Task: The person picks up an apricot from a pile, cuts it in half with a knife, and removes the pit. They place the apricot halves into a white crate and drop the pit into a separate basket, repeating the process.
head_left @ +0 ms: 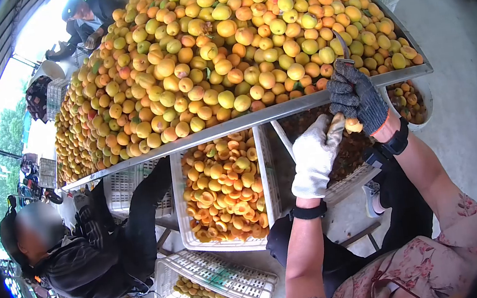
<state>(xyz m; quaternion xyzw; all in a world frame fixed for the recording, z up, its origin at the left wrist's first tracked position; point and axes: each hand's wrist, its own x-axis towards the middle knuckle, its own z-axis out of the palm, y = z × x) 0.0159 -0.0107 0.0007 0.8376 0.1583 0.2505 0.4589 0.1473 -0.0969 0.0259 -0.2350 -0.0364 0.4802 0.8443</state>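
My right hand point(357, 97), in a dark grey knitted glove, is closed around a knife with a curved blade point(341, 44). The blade points up over the table's metal rim, in front of the apricots point(210, 52). Just below it, my left hand point(315, 155) wears a white glove with stained thumb and fingertips, pinched closed. A small orange apricot piece point(354, 125) shows at the left thumb, under the right glove; the fingers hide part of the grip. Beneath my hands is a crate with dark contents point(348, 157), partly covered by them.
Apricots are heaped behind the metal table edge point(218, 129). A white crate point(229, 245) of apricot halves stands left of my knees, another crate point(204, 264) with greenish-yellow fruit below. A bucket point(423, 119) is at right. One person point(80, 255) sits at left, another point(89, 22) far back.
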